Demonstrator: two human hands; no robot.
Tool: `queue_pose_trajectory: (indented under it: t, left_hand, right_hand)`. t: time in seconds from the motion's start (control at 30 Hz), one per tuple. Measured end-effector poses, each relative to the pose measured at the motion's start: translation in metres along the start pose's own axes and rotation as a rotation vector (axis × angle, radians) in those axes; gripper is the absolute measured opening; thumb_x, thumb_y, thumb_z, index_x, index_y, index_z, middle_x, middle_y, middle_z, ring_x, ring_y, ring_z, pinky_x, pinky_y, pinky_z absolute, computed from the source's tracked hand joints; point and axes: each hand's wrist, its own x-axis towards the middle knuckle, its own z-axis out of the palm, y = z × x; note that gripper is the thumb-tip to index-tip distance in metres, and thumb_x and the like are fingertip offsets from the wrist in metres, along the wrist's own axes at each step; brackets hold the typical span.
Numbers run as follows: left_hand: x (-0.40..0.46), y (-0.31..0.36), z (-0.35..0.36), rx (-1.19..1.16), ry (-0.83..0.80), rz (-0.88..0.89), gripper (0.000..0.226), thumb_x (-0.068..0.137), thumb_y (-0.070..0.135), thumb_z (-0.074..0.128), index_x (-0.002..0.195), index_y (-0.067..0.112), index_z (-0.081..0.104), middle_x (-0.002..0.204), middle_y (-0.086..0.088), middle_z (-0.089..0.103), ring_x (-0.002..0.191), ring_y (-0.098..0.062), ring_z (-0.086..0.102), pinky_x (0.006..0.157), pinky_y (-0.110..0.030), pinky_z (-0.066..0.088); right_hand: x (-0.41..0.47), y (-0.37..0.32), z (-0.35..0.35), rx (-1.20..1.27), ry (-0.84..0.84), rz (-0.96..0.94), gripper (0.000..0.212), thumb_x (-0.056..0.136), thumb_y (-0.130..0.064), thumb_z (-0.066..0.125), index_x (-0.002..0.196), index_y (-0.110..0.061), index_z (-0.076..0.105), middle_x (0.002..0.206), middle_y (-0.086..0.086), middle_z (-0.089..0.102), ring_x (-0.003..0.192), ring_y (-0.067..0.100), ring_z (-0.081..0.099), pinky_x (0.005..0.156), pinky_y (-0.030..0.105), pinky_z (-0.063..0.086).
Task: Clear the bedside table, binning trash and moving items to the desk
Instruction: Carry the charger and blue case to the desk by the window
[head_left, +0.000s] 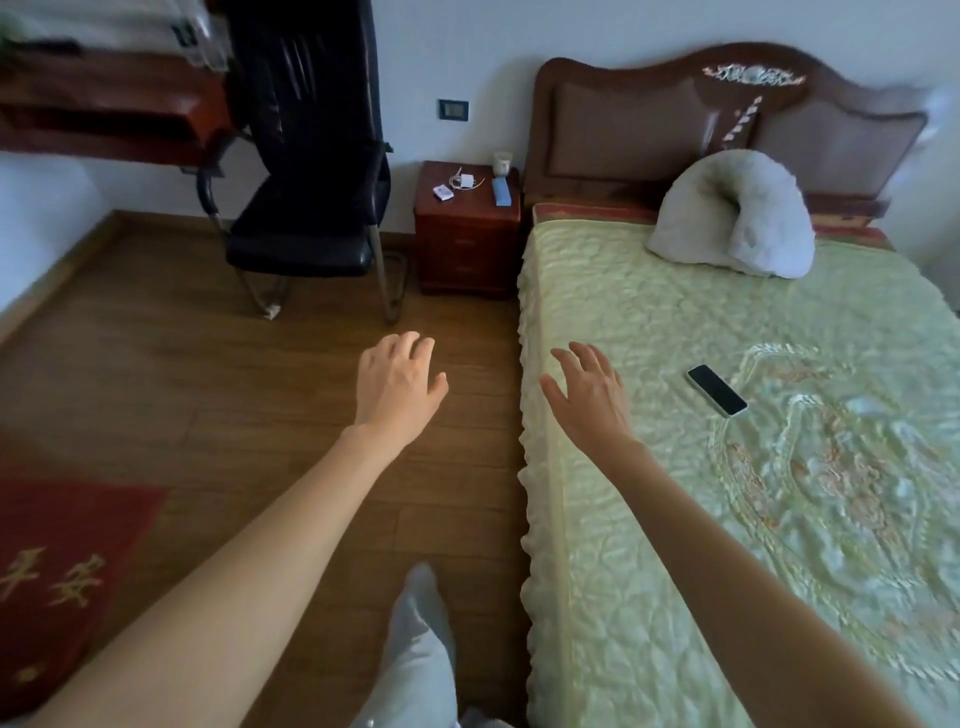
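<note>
Both the left hand (397, 382) and the right hand (589, 392) reach out spread and empty, the bedside table (467, 244) well ahead, its cup (502, 162) probably light, best gripped round its sides.

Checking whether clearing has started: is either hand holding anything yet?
No: the left hand and right hand are both open and empty, far short of the dark red wooden bedside table.
</note>
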Motion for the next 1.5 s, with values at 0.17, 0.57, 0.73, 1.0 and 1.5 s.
queue_pose_trajectory:
  t: [0.17,0.57,0.73,1.0,1.5]
  left_hand:
    - [0.090,-0.027,0.025,-0.018,0.015,0.018,0.048,0.092,0.038,0.051,0.131,0.010,0.050,0.134,-0.011,0.053,0.124,-0.027,0.048,0.099,-0.042,0.041]
    - [0.277,-0.096,0.071,-0.036,-0.054,-0.010,0.050,0.091,0.039,0.052,0.133,0.012,0.048,0.137,-0.010,0.051,0.127,-0.026,0.046,0.102,-0.041,0.039]
    - [0.348,-0.110,0.102,-0.057,-0.083,-0.043,0.051,0.091,0.038,0.054,0.134,0.012,0.047,0.137,-0.010,0.050,0.127,-0.026,0.045,0.101,-0.041,0.039]
    - [0.508,-0.117,0.140,-0.043,-0.079,-0.051,0.050,0.090,0.036,0.055,0.133,0.012,0.048,0.134,-0.009,0.052,0.124,-0.026,0.047,0.099,-0.041,0.040]
    - [0.748,-0.135,0.218,-0.092,-0.126,-0.062,0.049,0.089,0.035,0.056,0.131,0.010,0.050,0.133,-0.011,0.053,0.123,-0.027,0.048,0.097,-0.042,0.042]
  right_hand:
    - [0.092,-0.005,0.021,-0.021,0.006,-0.036,0.048,0.096,-0.039,0.043,0.135,-0.011,0.046,0.141,0.010,0.046,0.136,0.026,0.033,0.110,0.043,0.031]
    - [0.293,-0.020,0.071,-0.015,-0.025,-0.020,0.046,0.097,-0.039,0.042,0.135,-0.013,0.046,0.143,0.009,0.044,0.138,0.026,0.031,0.110,0.044,0.032]
    - [0.367,-0.003,0.101,-0.012,-0.085,-0.016,0.046,0.096,-0.040,0.040,0.134,-0.015,0.046,0.143,0.007,0.044,0.138,0.024,0.030,0.109,0.045,0.033]
    - [0.541,0.035,0.131,0.043,-0.069,-0.034,0.047,0.094,-0.040,0.042,0.132,-0.013,0.049,0.138,0.009,0.049,0.133,0.026,0.037,0.106,0.046,0.037]
    - [0.788,0.074,0.174,0.053,-0.099,-0.030,0.045,0.096,-0.035,0.047,0.134,-0.011,0.050,0.140,0.010,0.048,0.134,0.026,0.037,0.110,0.043,0.034]
